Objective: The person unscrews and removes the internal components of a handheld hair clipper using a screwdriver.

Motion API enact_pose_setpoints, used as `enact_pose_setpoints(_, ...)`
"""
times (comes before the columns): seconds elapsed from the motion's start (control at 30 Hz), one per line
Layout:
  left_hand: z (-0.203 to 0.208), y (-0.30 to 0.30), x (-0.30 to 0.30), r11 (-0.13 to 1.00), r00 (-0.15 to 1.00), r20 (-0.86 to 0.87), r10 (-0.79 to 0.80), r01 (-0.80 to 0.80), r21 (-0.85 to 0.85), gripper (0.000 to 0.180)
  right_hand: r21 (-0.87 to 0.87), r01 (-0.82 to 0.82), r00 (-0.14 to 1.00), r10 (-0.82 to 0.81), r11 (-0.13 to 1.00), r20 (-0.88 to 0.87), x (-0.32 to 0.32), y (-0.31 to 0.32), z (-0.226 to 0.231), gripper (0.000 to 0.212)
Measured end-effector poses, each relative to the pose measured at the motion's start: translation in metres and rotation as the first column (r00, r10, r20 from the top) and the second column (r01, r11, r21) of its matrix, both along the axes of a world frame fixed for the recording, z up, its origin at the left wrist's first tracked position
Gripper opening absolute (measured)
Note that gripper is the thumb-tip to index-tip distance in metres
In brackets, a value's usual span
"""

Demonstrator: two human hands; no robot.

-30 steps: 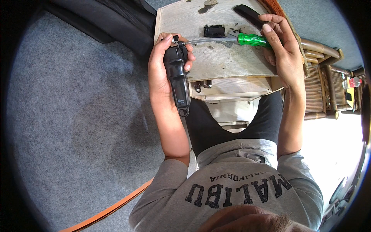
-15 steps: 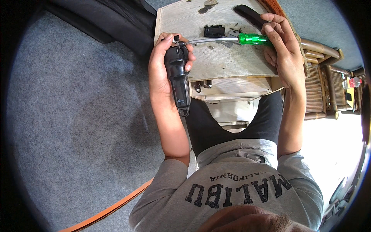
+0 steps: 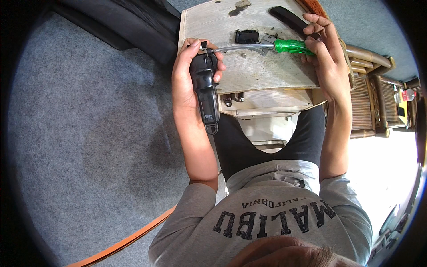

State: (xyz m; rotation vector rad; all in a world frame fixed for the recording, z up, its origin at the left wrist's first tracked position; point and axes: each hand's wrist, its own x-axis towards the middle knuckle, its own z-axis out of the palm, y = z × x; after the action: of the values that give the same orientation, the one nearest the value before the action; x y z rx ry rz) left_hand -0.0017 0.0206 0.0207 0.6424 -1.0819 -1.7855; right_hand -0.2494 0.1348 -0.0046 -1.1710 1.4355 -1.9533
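My left hand point(image 3: 182, 66) is wrapped round a black hair clipper point(image 3: 205, 91), its hanging loop pointing down toward me. The thumb presses near the clipper's top end. From the right, a screwdriver point(image 3: 291, 46) with a green see-through handle lies nearly level, its long metal shaft meeting the clipper's upper end. Its tip is too small to make out. My right hand point(image 3: 328, 53) pinches the handle's end between thumb and fingers, with the upper fingers raised off it. Under the shaft, a spring-like coil and flat metal pieces point(image 3: 261, 51) lie on the wooden table point(image 3: 267, 73).
A black plastic part point(image 3: 247, 36) sits on the table beyond the screwdriver. A long dark curved piece point(image 3: 287, 19) lies at the far right. Below the tabletop, an open shelf point(image 3: 271, 98) holds small dark items. Bamboo furniture point(image 3: 367, 102) stands to the right.
My right hand's fingers have shifted on the screwdriver handle, the upper ones lifting and opening a little. The left hand and clipper have hardly moved.
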Motion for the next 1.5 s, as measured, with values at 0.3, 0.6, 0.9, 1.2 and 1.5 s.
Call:
enact_pose_setpoints(0.3, 0.0, 0.0, 0.0, 1.0, 1.0, 0.002, 0.01, -0.01, -0.006, 0.025, 0.094, -0.152, 0.987, 0.147, 0.984, 0.058, -0.004, 0.003, 0.001, 0.037)
enact_pose_setpoints(0.6, 0.001, 0.0, 0.001, 1.0, 1.0, 0.007, 0.003, -0.003, -0.012, 0.024, 0.103, -0.115, 0.993, 0.114, 0.988, 0.012, -0.002, 0.005, 0.003, 0.037)
enact_pose_setpoints(0.9, -0.001, 0.0, 0.001, 1.0, 0.999, 0.033, -0.01, 0.011, -0.021, 0.023, 0.028, -0.097, 0.988, 0.1, 0.995, -0.115, -0.001, 0.002, 0.002, 0.036)
enact_pose_setpoints(1.2, 0.0, 0.0, 0.003, 1.0, 1.0, 0.03, -0.003, 0.003, -0.009, 0.024, -0.014, -0.112, 0.992, 0.111, 0.994, -0.064, -0.005, 0.003, -0.001, 0.027)
enact_pose_setpoints(1.5, -0.003, -0.006, 0.003, 1.0, 1.0, -0.012, -0.001, 0.001, 0.006, 0.026, 0.049, -0.136, 0.99, 0.134, 0.99, 0.041, 0.009, 0.008, 0.013, 0.025)
